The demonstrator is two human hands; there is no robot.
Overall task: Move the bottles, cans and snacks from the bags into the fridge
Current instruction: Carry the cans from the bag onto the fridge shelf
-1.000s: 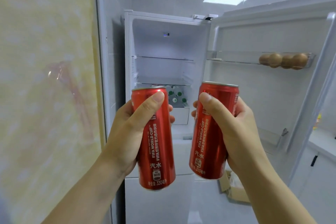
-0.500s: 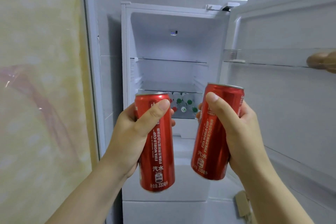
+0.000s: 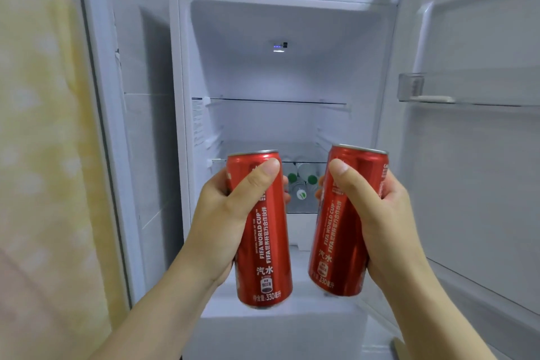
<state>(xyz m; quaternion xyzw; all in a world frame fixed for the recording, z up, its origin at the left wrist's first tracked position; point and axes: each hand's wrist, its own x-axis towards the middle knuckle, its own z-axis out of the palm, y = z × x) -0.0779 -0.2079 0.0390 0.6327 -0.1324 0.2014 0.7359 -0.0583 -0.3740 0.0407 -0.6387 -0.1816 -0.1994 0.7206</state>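
I hold two tall red soda cans upright in front of the open white fridge [image 3: 187, 73]. My left hand [image 3: 222, 222] is shut on the left red can [image 3: 266, 245]. My right hand [image 3: 377, 219] grips the right red can [image 3: 339, 237], which leans slightly left. Both cans hang at the height of the lower glass shelf [image 3: 301, 161]. Behind them, between the cans, lie several clear bottles with green caps [image 3: 301, 181] under that shelf. The upper glass shelf [image 3: 277, 102] carries nothing.
The fridge door [image 3: 473, 172] stands open on the right, with a clear door bin [image 3: 420, 90] at mid height. A yellowish patterned wall panel [image 3: 38, 155] fills the left. A white drawer front [image 3: 277, 330] juts out below the cans.
I have come closer to the fridge, which now fills the view. The eggs in the door bin have slid out of frame on the right. Both cans stay in my hands.
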